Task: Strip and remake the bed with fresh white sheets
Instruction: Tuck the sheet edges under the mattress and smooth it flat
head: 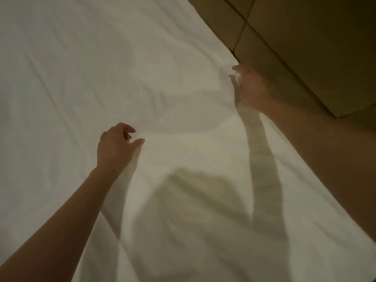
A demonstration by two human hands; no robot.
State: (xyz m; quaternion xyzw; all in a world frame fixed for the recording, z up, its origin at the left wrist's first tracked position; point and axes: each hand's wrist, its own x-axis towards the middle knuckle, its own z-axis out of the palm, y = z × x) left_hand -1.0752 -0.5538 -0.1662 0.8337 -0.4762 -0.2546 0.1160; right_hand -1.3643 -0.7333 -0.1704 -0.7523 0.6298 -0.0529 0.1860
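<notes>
White sheet point(101, 68) runs lengthwise up-left; left hand point(116, 145) pinches it, right hand point(250, 88) grips its edge.

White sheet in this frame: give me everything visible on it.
The sheet is plain white cloth, spread flat over the bed and filling most of the view. Soft creases run across it, bunching toward the right hand, which grips its edge by the brown panelled wall. The left hand pinches a fold mid-sheet. Arm shadows fall on it.

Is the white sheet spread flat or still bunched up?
Spread out but wrinkled: the white sheet covers the bed, creased between the left hand and right hand.
</notes>
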